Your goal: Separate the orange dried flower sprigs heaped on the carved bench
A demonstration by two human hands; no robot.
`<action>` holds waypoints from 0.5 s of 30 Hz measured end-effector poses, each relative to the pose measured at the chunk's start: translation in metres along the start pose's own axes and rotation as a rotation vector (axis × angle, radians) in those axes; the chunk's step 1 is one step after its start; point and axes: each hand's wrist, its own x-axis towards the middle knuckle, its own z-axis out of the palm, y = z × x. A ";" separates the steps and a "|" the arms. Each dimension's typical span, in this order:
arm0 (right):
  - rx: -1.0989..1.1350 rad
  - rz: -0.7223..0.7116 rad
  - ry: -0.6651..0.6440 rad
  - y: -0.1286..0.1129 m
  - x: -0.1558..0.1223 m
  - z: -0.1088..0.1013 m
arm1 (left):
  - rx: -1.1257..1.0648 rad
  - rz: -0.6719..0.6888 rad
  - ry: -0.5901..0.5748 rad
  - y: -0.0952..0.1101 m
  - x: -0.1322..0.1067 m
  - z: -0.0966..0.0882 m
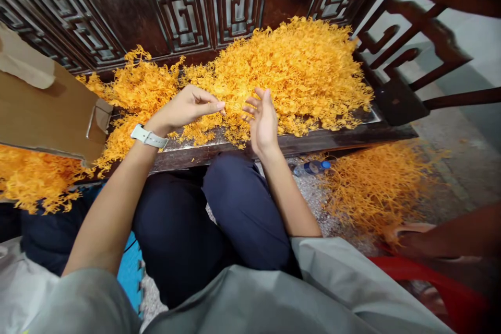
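My left hand (188,107), with a pale-banded watch (148,136) on its wrist, is closed in a pinch over the front of the bench. Whatever sits between its thumb and fingertips is too small to make out. Just to the right, my right hand (264,124) is raised with its fingers apart and nothing visible in it. Behind both hands spreads a large heap of orange plastic sprigs (289,68), curly and tangled. A smaller pile of the same sprigs (144,83) lies to the left, behind my left wrist.
The dark wooden bench (336,138) has a carved lattice back (180,5). A cardboard box (47,104) stands at left, with more orange pieces under it. On the floor at right are a water bottle (313,167), thin orange stems (376,188) and a red stool (426,276).
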 end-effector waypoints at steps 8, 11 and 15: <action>-0.122 -0.013 -0.136 -0.006 -0.019 0.022 | 0.058 0.055 -0.101 0.000 0.005 0.003; -0.191 -0.176 -0.090 -0.007 -0.026 0.020 | 0.104 0.042 -0.015 -0.006 0.006 0.003; -0.302 -0.405 -0.188 -0.025 -0.042 0.021 | 0.093 0.061 0.051 -0.005 0.011 0.006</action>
